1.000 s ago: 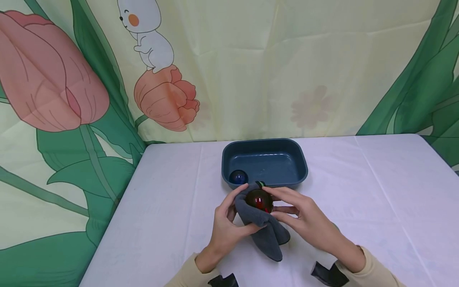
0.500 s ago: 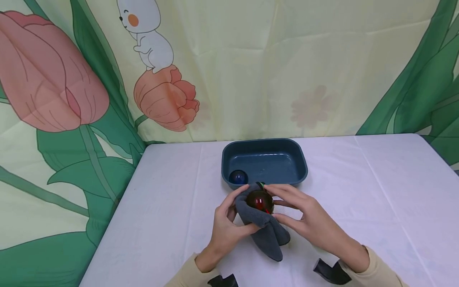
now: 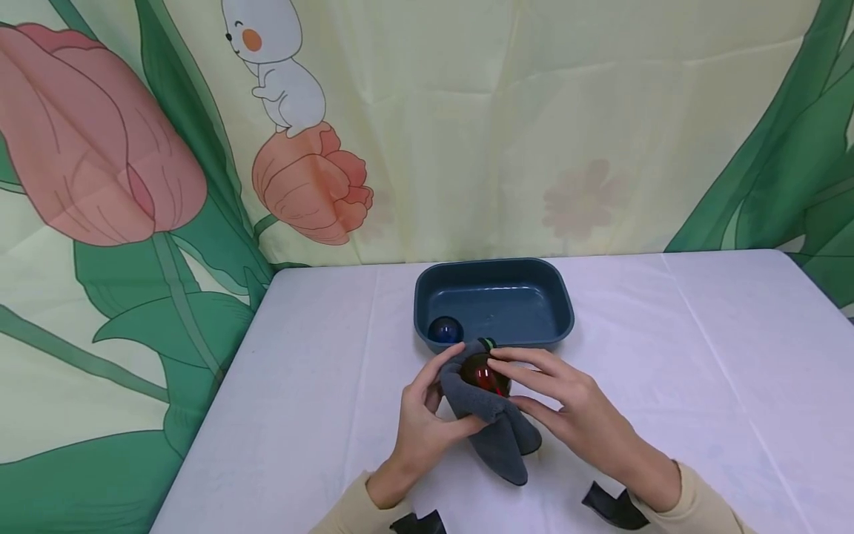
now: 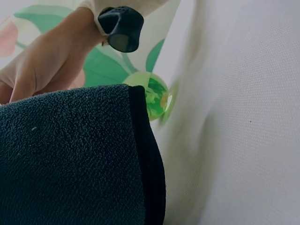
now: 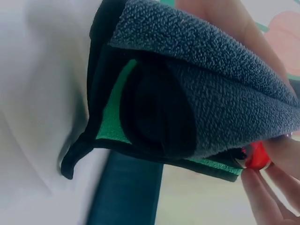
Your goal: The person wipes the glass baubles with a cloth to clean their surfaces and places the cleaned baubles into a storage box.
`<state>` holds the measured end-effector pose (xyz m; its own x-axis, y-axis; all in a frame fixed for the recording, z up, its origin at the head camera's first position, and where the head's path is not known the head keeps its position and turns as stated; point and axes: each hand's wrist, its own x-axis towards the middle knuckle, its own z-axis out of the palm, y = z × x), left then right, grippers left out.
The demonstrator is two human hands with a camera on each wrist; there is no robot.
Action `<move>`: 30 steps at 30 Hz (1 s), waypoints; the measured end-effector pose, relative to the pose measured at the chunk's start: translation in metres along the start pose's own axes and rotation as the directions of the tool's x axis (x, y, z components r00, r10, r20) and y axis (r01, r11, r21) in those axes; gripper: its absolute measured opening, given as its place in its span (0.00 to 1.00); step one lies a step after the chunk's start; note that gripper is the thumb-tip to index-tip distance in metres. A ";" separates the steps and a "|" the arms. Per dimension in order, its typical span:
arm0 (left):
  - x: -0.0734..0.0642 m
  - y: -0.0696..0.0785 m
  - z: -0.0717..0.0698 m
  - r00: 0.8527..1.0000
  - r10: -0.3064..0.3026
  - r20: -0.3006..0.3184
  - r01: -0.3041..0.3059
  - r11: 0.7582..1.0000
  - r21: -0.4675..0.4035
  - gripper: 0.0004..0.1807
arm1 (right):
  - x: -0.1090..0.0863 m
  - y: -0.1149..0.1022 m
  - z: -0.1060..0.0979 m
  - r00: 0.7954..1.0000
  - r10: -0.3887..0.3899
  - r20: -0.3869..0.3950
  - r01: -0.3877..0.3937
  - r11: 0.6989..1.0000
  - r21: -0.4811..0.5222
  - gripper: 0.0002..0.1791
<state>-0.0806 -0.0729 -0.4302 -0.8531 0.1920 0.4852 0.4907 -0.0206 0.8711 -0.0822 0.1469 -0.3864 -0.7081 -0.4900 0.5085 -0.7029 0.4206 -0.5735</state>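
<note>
A dark grey cloth (image 3: 470,400) with black edging hangs in folds above the table, and a green side of it shows in the right wrist view. My left hand (image 3: 425,426) grips the cloth from the left, its thumb in front. Cupped in the cloth is a shiny clear red ball (image 3: 485,374), partly covered. My right hand (image 3: 577,400) holds the ball from the right, fingers on its upper side and thumb below. The left wrist view has the cloth (image 4: 70,154) large in front, hiding the ball.
Just behind the hands stands a dark blue rectangular tub (image 3: 500,297) with a clear blue ball (image 3: 445,329) in its near left corner. A clear green ball (image 4: 157,97) sits on the white-covered table (image 3: 700,371). A printed curtain (image 3: 434,148) hangs behind.
My right-hand fingers have shifted on the red ball, the index finger now lying further over its top. My left hand and the cloth stay almost in place.
</note>
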 end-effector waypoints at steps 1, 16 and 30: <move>0.000 0.000 0.000 1.000 0.009 0.001 -0.009 1.000 0.006 0.41 | 0.000 0.000 0.000 1.000 0.003 -0.005 -0.003 1.000 0.003 0.40; -0.001 0.002 -0.001 1.000 0.005 -0.003 -0.005 1.000 0.022 0.41 | 0.002 0.001 0.003 0.964 0.256 0.065 -0.262 0.890 0.373 0.31; 0.000 -0.002 0.000 0.999 0.042 0.007 -0.042 0.999 0.032 0.42 | 0.002 0.001 -0.003 0.999 0.037 0.025 -0.039 0.996 0.081 0.41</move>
<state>-0.0815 -0.0732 -0.4315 -0.8303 0.1982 0.5208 0.5318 0.0026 0.8469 -0.0845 0.1490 -0.3836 -0.7318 -0.4931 0.4704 -0.6669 0.3760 -0.6433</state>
